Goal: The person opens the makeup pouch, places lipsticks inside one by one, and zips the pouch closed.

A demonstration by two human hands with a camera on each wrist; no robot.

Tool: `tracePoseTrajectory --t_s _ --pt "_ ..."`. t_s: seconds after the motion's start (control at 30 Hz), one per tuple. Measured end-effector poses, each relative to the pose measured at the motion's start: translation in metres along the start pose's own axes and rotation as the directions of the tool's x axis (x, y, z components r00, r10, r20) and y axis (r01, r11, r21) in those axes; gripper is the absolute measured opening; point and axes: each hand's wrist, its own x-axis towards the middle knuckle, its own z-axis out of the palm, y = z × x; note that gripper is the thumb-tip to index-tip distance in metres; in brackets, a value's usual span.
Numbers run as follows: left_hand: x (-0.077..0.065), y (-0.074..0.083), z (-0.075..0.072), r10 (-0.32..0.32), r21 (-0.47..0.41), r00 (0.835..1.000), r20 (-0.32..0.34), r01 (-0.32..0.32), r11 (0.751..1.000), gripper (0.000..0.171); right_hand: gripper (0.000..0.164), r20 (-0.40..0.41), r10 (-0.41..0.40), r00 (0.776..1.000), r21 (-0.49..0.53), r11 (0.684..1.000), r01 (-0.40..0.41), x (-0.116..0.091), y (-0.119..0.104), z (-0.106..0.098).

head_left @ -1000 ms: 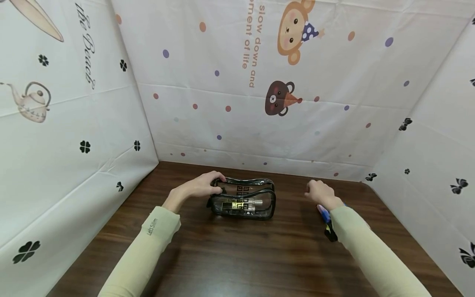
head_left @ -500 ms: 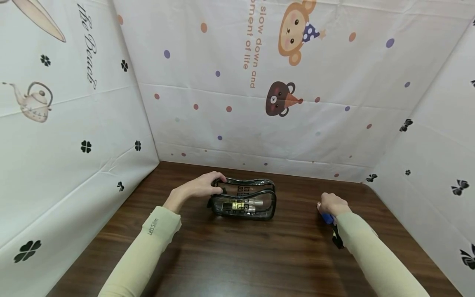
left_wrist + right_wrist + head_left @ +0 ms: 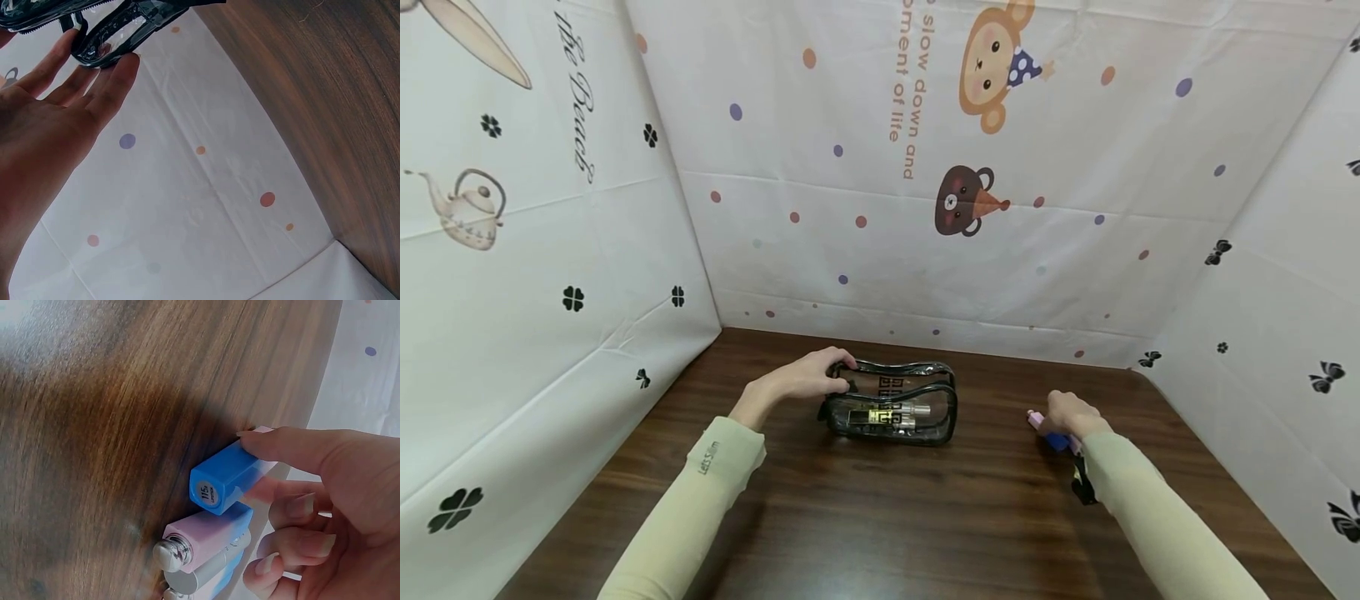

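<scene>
My left hand (image 3: 801, 375) holds the left end of a clear cosmetic pouch (image 3: 891, 395) with black trim, thumb and fingers at its top edges. The pouch stands on the table with its top open; slim tubes (image 3: 887, 415), one with a yellow label, lie inside. In the left wrist view my fingertips meet the pouch's black rim (image 3: 103, 62). To the right, my right hand (image 3: 1072, 412) pinches a blue and pink lipstick (image 3: 225, 478) between thumb and index finger, its labelled blue end towards the camera. The other fingers are loosely curled.
Beside the held lipstick lie a pink and blue lipstick (image 3: 206, 537) with a silver ball end and a silver tube (image 3: 200, 575). A black item (image 3: 1082, 486) lies near my right wrist. White printed cloth walls (image 3: 880, 250) enclose the wooden table (image 3: 880, 517).
My right hand has moved right and nearer, down to the lipsticks, and taken hold of one. Its pink end has swung out to the left. My left hand and the pouch stay put.
</scene>
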Motion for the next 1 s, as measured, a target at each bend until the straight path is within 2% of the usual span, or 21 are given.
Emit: tracePoseTrajectory --t_s 0.17,0.3,0.4,0.63,1.0 --pt "0.0 0.001 -0.001 -0.003 0.003 1.0 0.0 0.003 1.0 0.038 0.035 -0.03 -0.017 0.999 0.008 1.0 0.017 0.0 -0.002 -0.002" --pt "0.0 0.002 -0.001 -0.01 0.002 1.0 0.002 0.01 1.0 0.038 0.024 -0.048 -0.048 0.998 0.018 0.999 0.049 -0.001 -0.008 -0.008" --pt "0.0 0.001 0.0 -0.014 0.005 1.0 0.003 0.014 1.0 0.038 0.019 -0.069 -0.079 0.994 0.016 0.997 0.081 -0.002 -0.014 -0.016" --pt "0.0 -0.001 -0.001 -0.002 0.012 1.0 0.002 0.002 1.0 0.038 0.02 -0.09 -0.148 0.985 0.043 0.987 0.153 -0.006 -0.034 -0.037" --pt "0.001 -0.001 0.0 -0.012 0.002 1.0 0.006 0.012 1.0 0.038 0.016 -0.161 -0.237 0.958 0.012 0.97 0.242 -0.011 -0.057 -0.057"
